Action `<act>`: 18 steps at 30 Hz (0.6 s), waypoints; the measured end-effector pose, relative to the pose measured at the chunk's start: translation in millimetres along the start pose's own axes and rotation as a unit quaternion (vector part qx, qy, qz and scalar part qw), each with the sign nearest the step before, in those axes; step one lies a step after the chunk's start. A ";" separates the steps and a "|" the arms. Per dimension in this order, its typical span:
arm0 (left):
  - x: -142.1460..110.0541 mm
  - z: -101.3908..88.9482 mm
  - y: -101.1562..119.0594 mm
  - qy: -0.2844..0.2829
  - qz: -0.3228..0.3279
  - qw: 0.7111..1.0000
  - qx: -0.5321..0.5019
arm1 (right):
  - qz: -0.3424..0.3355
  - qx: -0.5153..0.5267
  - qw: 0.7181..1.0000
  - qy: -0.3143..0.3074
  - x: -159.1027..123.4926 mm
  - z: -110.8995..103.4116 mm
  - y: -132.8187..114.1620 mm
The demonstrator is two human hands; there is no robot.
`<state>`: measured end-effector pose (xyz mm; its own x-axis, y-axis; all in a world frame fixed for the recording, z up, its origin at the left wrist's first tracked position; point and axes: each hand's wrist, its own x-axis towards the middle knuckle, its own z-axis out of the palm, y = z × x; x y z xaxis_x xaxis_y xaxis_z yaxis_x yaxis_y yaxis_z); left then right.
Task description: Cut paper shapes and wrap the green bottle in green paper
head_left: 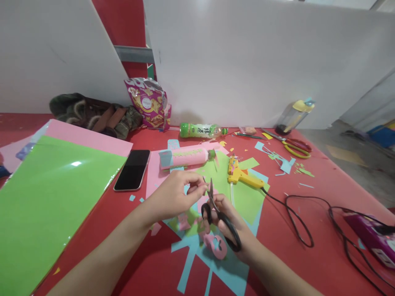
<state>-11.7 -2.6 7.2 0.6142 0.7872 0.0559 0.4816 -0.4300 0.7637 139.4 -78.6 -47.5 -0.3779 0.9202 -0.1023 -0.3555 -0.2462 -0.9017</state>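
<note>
My right hand (230, 216) grips a pair of black-handled scissors (215, 202), blades pointing up and slightly parted. Close beside the blades, my left hand (182, 193) is closed in a pinch; what sits between its fingertips is too small to make out. Beyond the hands lies a bottle wrapped in pink paper (188, 157), with a green cap and blue paper pieces at its base. Under both hands spread green paper (251, 205), blue paper (230, 269) and pink scraps, among them a curled pink cut-out (218, 248).
A yellow glue gun (247, 179) with a black cord lies right of the hands, its cord running toward a purple power strip (370, 242). A phone (132, 169) and green sheets (61, 193) are at left. Behind are a tea bottle (202, 130), snack bag (149, 105) and larger scissors (293, 147).
</note>
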 end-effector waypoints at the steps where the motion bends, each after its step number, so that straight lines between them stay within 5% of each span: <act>1: 0.0 -0.1 -0.4 -0.001 0.000 1.000 -0.001 | 0.000 0.001 1.000 0.000 0.1 -0.1 0.5; 18: -1.3 -6.1 -1.2 -0.023 -0.008 1.000 -0.005 | -0.018 0.005 1.000 -0.021 0.5 0.8 -0.4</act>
<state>-16.8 -0.5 10.1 0.6354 0.7721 0.0143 0.4848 -0.4132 0.7708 138.6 -78.3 -46.8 -0.4009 0.9147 -0.0519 -0.3775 -0.2165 -0.9004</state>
